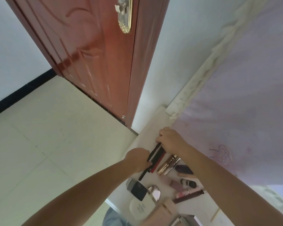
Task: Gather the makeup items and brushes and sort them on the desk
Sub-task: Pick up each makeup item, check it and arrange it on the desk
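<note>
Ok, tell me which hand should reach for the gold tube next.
Right, probably. The right hand grips the far end of the black and red sticks, and its forearm passes directly beside the gold tube. The left hand holds the sticks from the other side, farther off.

You have a single view, worn on your head and aimed forward and steeply down, tilted so the white desk (155,121) runs diagonally from the lower right. Its wide lens bends the door (91,51) and floor (39,136) at the edges. Your forearms reach in from the bottom, so the desk sits close, while the door stands farther off.
</note>
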`<action>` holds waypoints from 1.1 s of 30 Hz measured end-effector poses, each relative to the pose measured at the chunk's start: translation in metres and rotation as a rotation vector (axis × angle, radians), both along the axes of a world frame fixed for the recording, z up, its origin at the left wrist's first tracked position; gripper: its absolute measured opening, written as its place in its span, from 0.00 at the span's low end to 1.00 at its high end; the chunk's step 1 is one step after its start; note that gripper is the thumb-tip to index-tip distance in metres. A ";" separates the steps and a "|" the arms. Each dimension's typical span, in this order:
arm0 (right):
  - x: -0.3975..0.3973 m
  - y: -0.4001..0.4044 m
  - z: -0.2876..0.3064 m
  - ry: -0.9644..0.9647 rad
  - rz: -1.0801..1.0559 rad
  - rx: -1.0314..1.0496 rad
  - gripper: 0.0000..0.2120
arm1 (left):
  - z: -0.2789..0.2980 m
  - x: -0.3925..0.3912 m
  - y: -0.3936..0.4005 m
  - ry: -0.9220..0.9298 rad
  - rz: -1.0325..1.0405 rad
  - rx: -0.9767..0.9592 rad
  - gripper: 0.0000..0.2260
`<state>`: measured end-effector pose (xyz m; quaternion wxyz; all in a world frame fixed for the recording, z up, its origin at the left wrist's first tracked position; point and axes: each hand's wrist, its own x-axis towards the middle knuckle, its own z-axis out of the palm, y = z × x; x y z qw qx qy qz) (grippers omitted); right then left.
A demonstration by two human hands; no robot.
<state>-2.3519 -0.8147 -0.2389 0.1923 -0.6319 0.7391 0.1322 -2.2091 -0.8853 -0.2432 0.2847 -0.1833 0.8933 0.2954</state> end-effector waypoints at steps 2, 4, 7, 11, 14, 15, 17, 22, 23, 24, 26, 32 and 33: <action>-0.001 0.005 0.000 -0.037 -0.043 -0.027 0.14 | -0.001 0.001 0.004 0.008 -0.021 -0.009 0.13; -0.002 0.012 0.003 -0.025 -0.058 0.008 0.16 | 0.001 0.002 0.004 0.019 -0.028 -0.053 0.13; -0.001 0.022 0.014 -0.022 -0.104 0.010 0.17 | 0.009 0.003 -0.002 0.046 -0.058 -0.151 0.15; 0.000 0.048 0.039 -0.036 -0.189 -0.081 0.16 | 0.032 0.000 -0.009 0.114 -0.150 -0.301 0.15; 0.000 0.085 0.061 -0.082 -0.306 -0.188 0.15 | 0.054 -0.013 -0.009 0.191 -0.254 -0.402 0.15; 0.001 0.102 0.068 -0.084 -0.353 -0.219 0.14 | 0.061 -0.019 -0.004 0.237 -0.299 -0.429 0.15; 0.005 0.143 0.082 -0.049 -0.492 -0.255 0.15 | 0.080 -0.035 0.016 0.323 -0.407 -0.455 0.16; 0.021 0.263 0.092 -0.003 -0.933 -0.270 0.15 | 0.119 -0.077 0.104 0.525 -0.700 -0.422 0.19; 0.026 0.286 0.091 -0.002 -1.018 -0.254 0.15 | 0.120 -0.085 0.124 0.558 -0.724 -0.396 0.19; 0.030 0.307 0.088 0.001 -1.110 -0.239 0.15 | 0.120 -0.089 0.145 0.591 -0.764 -0.362 0.20; 0.040 0.344 0.081 0.006 -1.310 -0.213 0.14 | 0.119 -0.095 0.186 0.686 -0.891 -0.292 0.21; 0.059 0.406 0.047 -0.098 -1.702 -0.128 0.14 | 0.084 -0.108 0.270 0.704 -0.957 -0.161 0.14; 0.059 0.407 0.042 -0.126 -1.720 -0.115 0.14 | 0.082 -0.107 0.278 0.670 -0.944 -0.164 0.15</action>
